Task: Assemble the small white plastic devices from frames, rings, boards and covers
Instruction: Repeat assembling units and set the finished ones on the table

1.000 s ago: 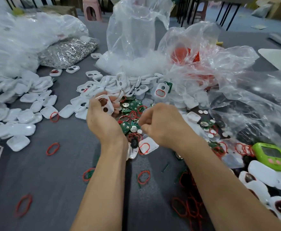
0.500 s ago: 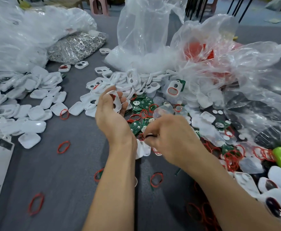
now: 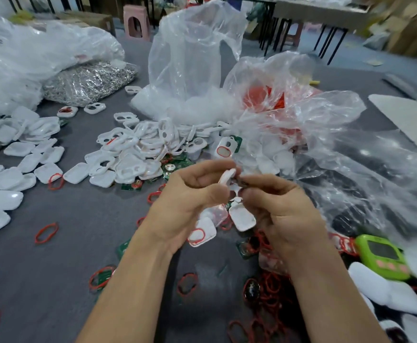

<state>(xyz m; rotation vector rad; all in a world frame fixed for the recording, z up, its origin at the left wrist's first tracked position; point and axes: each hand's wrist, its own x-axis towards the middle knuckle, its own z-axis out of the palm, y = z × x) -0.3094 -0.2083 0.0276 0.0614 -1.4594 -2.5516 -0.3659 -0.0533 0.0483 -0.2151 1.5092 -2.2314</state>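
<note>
While the left hand (image 3: 190, 196) clamps a small white plastic frame (image 3: 227, 177) edge-on, the right hand (image 3: 279, 209) pinches a small dark piece (image 3: 242, 183) just beside it.

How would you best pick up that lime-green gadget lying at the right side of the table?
Come from straight above and pinch the green gadget across its two long sides. It lies flat with its screen up, and its rounded body looks thick enough to offer side walls for gripping.
</note>
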